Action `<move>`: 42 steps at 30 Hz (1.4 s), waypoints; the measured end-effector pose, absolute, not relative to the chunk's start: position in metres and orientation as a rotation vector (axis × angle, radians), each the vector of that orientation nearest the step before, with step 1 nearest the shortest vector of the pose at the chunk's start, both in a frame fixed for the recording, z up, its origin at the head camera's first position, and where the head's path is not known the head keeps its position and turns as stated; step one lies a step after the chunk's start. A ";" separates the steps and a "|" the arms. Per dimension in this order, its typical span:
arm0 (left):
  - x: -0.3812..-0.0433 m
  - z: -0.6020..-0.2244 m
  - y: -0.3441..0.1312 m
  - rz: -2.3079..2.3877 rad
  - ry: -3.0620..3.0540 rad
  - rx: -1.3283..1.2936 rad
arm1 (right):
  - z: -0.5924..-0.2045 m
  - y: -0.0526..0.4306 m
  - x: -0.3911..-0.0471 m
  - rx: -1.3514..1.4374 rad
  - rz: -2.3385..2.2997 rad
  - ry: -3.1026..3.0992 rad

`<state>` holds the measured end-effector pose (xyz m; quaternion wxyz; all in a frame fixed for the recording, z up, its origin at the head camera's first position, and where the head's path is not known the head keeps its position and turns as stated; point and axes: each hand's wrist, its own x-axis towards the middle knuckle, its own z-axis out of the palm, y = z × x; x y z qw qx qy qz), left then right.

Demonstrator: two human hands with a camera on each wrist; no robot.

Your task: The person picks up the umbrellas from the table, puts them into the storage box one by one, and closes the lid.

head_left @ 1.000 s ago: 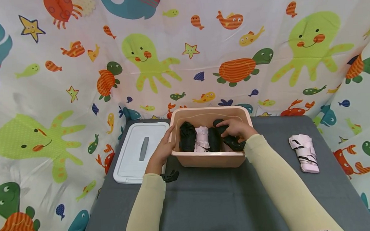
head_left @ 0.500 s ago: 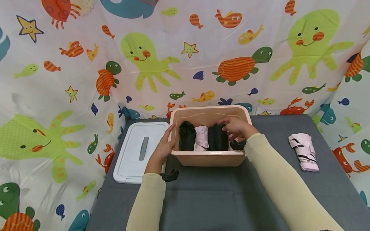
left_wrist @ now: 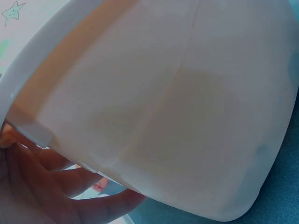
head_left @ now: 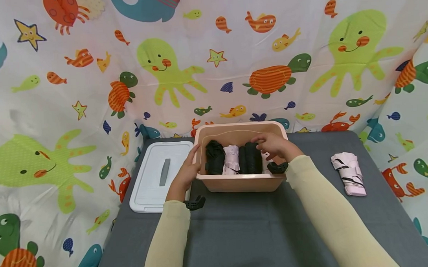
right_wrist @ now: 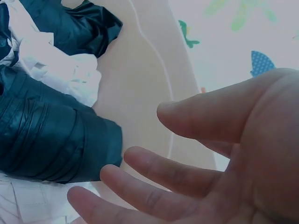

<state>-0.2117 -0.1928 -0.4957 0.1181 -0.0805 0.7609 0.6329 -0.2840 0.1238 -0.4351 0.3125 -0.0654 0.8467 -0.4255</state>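
In the head view, my left hand (head_left: 185,174) grips the left rim of a peach plastic bin (head_left: 242,184), its fingers along the outside wall in the left wrist view. My right hand (head_left: 276,146) hovers over the bin's right end, fingers spread loosely around nothing. Its fingertips are close to the end of a rolled black umbrella (right_wrist: 70,140), which lies lengthwise in the bin. Left of that is a thinner dark roll (head_left: 242,160), then a rolled pink umbrella (head_left: 231,159) and another black one (head_left: 215,157). A pale pink roll (right_wrist: 28,198) shows partly beside the nearest black umbrella.
A white lid (head_left: 145,183) with a grey handle lies left of the bin. One more pink rolled umbrella (head_left: 348,174) rests at the right of the grey table (head_left: 245,230). A curtain (head_left: 181,16) printed with sea animals hangs behind.
My right hand has let go of a black umbrella, which now lies beside the dark roll, and has opened. The left hand stays at the rim.
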 end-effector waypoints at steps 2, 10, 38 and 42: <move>-0.212 -0.496 -0.193 1.852 2.220 -0.236 | -0.432 0.124 -0.282 -0.197 -1.097 2.258; -0.210 -0.494 -0.193 1.856 2.205 -0.218 | -0.421 0.129 -0.270 -0.298 -1.039 2.340; -0.211 -0.498 -0.194 1.863 2.196 -0.218 | -0.419 0.191 -0.237 -0.492 -1.418 2.301; -0.212 -0.500 -0.194 1.869 2.192 -0.226 | -0.419 0.200 -0.232 -0.446 -1.452 2.309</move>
